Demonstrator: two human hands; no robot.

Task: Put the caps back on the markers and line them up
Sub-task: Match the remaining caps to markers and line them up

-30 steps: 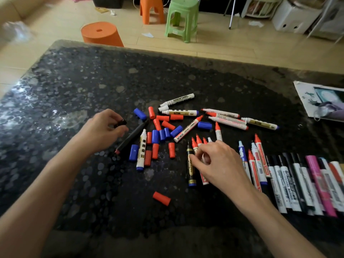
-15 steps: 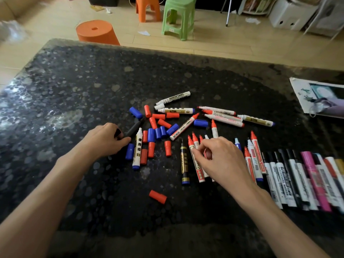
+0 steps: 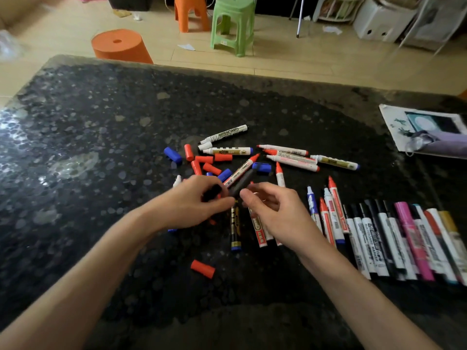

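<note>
One loose red cap (image 3: 203, 269) lies nearest on the table (image 3: 75, 147). Beyond it, the left hand (image 3: 192, 203) grips one black marker (image 3: 242, 181) over the pile, and the curled fingers of the right hand (image 3: 275, 210) meet its near end, though a pinch cannot be confirmed; one row of capped markers (image 3: 379, 243) lies to the right. Farther on are five red caps (image 3: 211, 169), three blue caps (image 3: 173, 155), four uncapped markers (image 3: 293, 162) grouped together, and three stools (image 3: 232, 24) on the floor.

Black speckled table (image 3: 101, 173): markers (image 3: 290, 162), loose caps (image 3: 203, 268), paper (image 3: 401, 127).
</note>
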